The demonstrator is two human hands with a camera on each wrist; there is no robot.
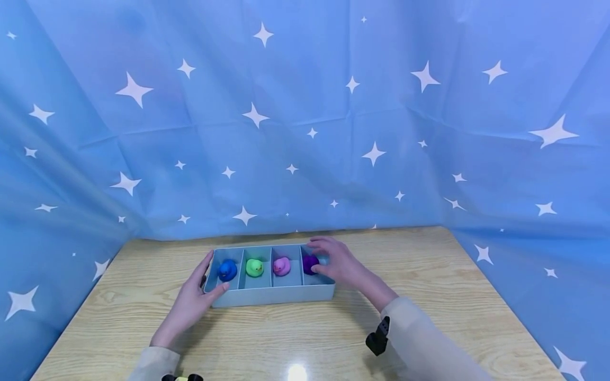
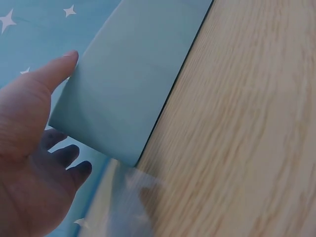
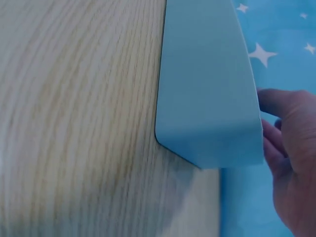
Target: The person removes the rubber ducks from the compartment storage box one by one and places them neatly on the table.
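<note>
Toward the back of the desk (image 1: 286,338), a pale blue box (image 1: 271,297) sat lengthwise before me, split into four compartments. My left hand (image 1: 194,297) was at its left end with the hand spread, thumb over the front rim and fingers outside the end wall. My right hand (image 1: 339,263) reached over the right end, its thumb and fingers arched around a purple toy (image 1: 310,264) in the rightmost compartment; I could not tell whether they pinched it. From left to right, the other compartments held a blue duck (image 1: 227,270), a green duck (image 1: 254,268) and a pink duck (image 1: 281,266), one apiece. Behind the desk hung a blue cloth (image 1: 305,79) printed with white stars.
</note>
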